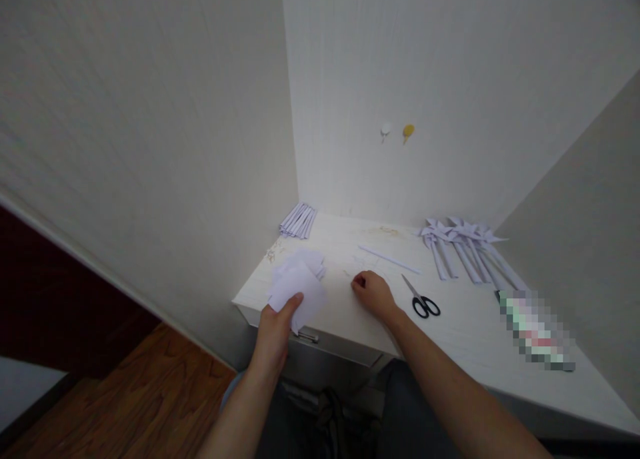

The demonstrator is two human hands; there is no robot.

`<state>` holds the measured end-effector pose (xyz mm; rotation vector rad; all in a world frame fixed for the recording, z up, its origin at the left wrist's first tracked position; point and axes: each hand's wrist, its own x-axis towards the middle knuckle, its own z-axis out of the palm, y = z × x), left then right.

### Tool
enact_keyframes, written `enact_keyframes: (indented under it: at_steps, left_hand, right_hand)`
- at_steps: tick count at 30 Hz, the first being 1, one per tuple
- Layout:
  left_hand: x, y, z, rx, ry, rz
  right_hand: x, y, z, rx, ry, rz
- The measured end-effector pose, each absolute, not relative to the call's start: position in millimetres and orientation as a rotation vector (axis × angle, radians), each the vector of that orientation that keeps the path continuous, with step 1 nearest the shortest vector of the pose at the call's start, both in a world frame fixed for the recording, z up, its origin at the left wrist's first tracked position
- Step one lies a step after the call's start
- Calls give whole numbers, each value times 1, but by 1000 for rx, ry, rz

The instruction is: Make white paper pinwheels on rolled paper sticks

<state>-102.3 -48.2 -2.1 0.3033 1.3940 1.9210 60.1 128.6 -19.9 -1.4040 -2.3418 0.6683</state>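
My left hand grips white paper at the desk's front edge, thumb on top. More white paper pieces lie just behind it; how many are held I cannot tell. My right hand rests on the desk with curled fingers pressed together; whatever is in them is too small or hidden. Just left of its fingertips is a tiny thin piece. Beyond this hand lies one rolled paper stick. Scissors with black handles lie to its right, blades pointing away.
A bundle of rolled paper sticks sits in the back left corner, with small bits nearby. Several paper pinwheels lie at the back right. A blurred packet is on the right. Two hooks hang on the wall.
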Motion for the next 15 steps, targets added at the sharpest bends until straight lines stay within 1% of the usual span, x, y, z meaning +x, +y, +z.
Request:
enact_keyframes:
  at_steps: [10, 12, 15]
  left_hand:
    - [-104, -61, 11, 473, 1421, 1911]
    - [-104, -65, 15, 536, 1446, 1868]
    - [-104, -69, 25, 665, 1485, 1773]
  right_hand:
    - [71, 128, -2, -1370, -2134, 875]
    - [73, 118, 6, -1335, -2060, 959]
    - [72, 91, 25, -1205, -2002, 1179]
